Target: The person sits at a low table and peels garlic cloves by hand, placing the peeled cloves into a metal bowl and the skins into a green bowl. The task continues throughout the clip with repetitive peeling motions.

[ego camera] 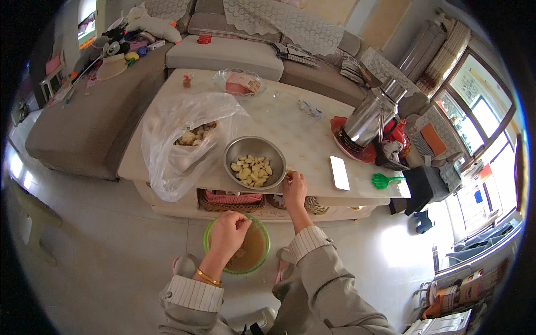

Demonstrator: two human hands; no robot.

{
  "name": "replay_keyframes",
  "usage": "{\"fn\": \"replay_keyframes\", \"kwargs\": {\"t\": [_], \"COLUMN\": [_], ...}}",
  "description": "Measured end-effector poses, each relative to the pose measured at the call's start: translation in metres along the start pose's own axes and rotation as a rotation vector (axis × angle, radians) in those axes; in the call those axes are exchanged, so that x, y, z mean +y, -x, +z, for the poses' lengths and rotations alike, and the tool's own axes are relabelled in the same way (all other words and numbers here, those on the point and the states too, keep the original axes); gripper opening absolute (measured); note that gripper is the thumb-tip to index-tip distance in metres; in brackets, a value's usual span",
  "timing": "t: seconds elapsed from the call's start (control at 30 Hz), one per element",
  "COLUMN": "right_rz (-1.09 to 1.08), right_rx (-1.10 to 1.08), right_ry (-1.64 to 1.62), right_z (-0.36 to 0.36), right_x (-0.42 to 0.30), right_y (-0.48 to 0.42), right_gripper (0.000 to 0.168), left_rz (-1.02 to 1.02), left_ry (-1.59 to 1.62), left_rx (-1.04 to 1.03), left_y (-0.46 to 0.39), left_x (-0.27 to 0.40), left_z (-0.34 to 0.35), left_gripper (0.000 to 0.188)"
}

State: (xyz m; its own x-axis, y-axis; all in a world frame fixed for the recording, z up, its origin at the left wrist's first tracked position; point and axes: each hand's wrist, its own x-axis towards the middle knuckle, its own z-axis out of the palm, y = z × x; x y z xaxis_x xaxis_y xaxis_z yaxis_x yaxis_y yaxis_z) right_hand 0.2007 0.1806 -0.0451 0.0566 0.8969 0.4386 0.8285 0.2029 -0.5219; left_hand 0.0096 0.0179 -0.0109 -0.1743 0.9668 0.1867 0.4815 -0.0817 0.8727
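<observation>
My left hand (228,234) hangs over a green-rimmed basin (268,243) of cloudy brown water (254,249) on the floor. Its fingers are curled together, and what they may hold is hidden. At the table's front edge, my right hand (295,190) is just right of a stainless steel bowl (243,146). Its bent fingertips are by something small and pale, too unclear to tell whether it is gripped. Peeled garlic cloves (251,171) lie in the bowl. Left of it, an opened clear plastic bag (167,125) holds what look like unpeeled garlic bulbs (194,136).
On the coffee table (289,125) lie a white phone-like slab (339,173) and a green brush-like tool (383,180). A metal thermos flask (372,113) stands on a red tray (338,125). A glass dish (220,81) sits farther back. Baskets (232,203) fill the shelf below. A sofa (226,56) stands behind.
</observation>
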Motion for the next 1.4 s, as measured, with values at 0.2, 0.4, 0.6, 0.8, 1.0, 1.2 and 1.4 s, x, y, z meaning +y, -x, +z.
{"fn": "replay_keyframes", "kwargs": {"t": [0.2,0.4,0.6,0.8,1.0,1.2,1.4], "right_rz": [-0.021,0.084,0.112,0.167,0.282,0.233,0.184], "right_rx": [-0.034,-0.15,-0.206,-0.157,-0.043,-0.181,-0.441], "right_ry": [0.101,0.171,0.132,0.027,-0.163,-0.597,-0.806], "right_z": [0.002,-0.002,-0.012,-0.024,-0.035,-0.06,-0.061], "right_x": [0.007,0.003,0.002,-0.006,-0.013,-0.075,-0.1], "right_y": [-0.004,-0.01,-0.016,-0.006,0.006,0.068,0.103], "right_gripper": [0.019,0.024,0.025,0.02,0.018,0.018,0.02], "left_rz": [-0.023,0.013,0.005,0.009,-0.009,-0.203,-0.352], "left_ry": [0.02,0.043,0.071,0.036,0.124,0.891,0.95], "left_rx": [0.0,0.01,-0.022,-0.033,-0.028,-0.062,-0.118], "left_y": [0.0,0.0,0.0,0.0,0.0,-0.006,-0.002], "left_x": [0.002,-0.003,0.003,0.003,0.004,0.017,0.014], "left_z": [0.0,0.005,0.003,0.001,0.0,0.003,-0.008], "left_gripper": [0.017,0.016,0.016,0.015,0.016,0.027,0.027]}}
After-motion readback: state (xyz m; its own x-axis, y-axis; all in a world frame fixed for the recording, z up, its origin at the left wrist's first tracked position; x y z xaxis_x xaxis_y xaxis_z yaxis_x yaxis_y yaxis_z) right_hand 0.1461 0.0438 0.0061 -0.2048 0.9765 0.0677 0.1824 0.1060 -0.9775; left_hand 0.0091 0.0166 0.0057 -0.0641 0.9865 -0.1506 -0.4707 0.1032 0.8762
